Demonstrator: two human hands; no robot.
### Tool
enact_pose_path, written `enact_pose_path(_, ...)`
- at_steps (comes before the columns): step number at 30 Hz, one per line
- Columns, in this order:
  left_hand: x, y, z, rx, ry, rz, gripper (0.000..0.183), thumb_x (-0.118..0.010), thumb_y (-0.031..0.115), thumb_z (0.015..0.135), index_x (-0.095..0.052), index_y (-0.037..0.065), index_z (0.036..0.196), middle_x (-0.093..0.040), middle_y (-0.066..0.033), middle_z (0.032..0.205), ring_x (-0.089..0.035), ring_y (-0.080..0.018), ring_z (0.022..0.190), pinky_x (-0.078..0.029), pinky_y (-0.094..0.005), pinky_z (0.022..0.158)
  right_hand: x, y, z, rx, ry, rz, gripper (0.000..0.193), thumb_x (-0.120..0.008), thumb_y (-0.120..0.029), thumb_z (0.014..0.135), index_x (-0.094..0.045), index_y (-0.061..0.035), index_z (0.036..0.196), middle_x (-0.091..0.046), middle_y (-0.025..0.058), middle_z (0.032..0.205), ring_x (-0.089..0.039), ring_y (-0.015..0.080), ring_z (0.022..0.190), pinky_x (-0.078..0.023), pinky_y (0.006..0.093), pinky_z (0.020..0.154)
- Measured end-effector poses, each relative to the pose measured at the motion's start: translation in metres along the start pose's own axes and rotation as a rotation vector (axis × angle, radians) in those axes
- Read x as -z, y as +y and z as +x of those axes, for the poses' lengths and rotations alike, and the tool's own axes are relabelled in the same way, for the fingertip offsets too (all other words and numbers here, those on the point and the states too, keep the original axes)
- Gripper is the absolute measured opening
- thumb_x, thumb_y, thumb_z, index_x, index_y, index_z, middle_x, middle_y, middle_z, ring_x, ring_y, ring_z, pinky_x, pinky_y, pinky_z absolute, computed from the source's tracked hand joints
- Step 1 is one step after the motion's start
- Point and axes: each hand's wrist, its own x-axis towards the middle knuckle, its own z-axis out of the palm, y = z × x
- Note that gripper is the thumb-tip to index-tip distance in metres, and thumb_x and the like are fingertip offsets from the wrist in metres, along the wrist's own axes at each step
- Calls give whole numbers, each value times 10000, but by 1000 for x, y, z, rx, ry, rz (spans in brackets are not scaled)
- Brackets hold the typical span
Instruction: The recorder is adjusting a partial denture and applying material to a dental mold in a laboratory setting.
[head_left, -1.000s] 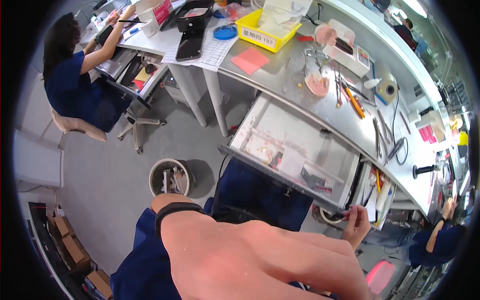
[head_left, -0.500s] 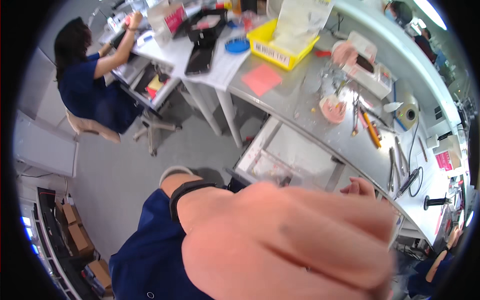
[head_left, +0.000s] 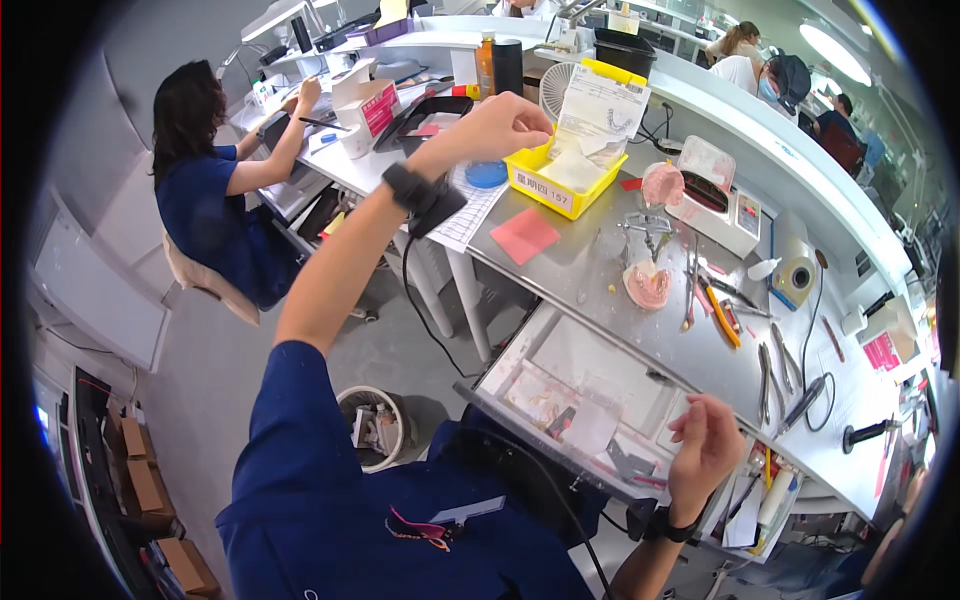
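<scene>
My left hand (head_left: 497, 132) is stretched out over the left rim of a yellow tray (head_left: 545, 193), its fingers curled together; whatever they may hold cannot be made out. Papers and a clear bag (head_left: 575, 165) stick up from the tray. My right hand (head_left: 705, 445) hovers by the bench's front edge near a pulled-out drawer (head_left: 560, 340), fingers loosely bent and apart, holding nothing. On the metal bench lie a pink sheet (head_left: 525, 236), a dental model (head_left: 648, 287) in pink and white, and a second pink model piece (head_left: 662, 186) by a white box.
Orange-handled pliers (head_left: 722, 320), several slim tools and a corded handpiece (head_left: 803, 405) lie on the bench's right side. A white box with a dark opening (head_left: 715, 205) stands behind. A bin (head_left: 378, 425) sits on the floor; a co-worker (head_left: 215, 175) sits at left.
My left hand has moved from close in front of the camera out to the yellow tray. My right hand, partly hidden before, now shows fully. The view has shifted.
</scene>
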Motion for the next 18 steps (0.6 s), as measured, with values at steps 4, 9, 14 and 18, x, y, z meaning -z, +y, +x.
enact_pose_path(4, -21, -62, 72, 240, -162, 200, 311, -719, 190, 858, -713, -9, 1098, -730, -145, 984, -692, -175, 907, -548, -309, 799, -11, -2, 28, -2, -112, -88, 117, -611, -69, 945, -687, 8, 902, -659, 46, 619, -600, 105, 525, -426, 226, 536)
enact_pose_path(9, -88, -83, 128, 156, -4, 214, 453, -789, 349, 751, -696, -24, 990, -707, -201, 967, -690, -284, 916, -549, -384, 792, -22, -10, 67, -85, -144, -23, 96, -621, -41, 914, -690, 15, 877, -663, 83, 630, -608, 125, 500, -442, 247, 521)
enact_pose_path(14, -118, -92, 133, 116, 155, 471, 585, -810, 443, 692, -681, -9, 1040, -676, -224, 1048, -668, -380, 1013, -553, -446, 874, -48, -13, 98, 37, -285, -70, 53, -652, 24, 844, -695, 14, 874, -669, 98, 643, -651, 178, 547, -456, 252, 538)
enact_pose_path(18, -107, -98, 135, 52, 38, 407, 565, -789, 380, 721, -626, -18, 1088, -642, -232, 1106, -641, -398, 1044, -537, -470, 877, -65, -15, 114, 58, -365, -98, 62, -656, 33, 847, -700, 10, 884, -667, 98, 647, -660, 179, 562, -460, 253, 543)
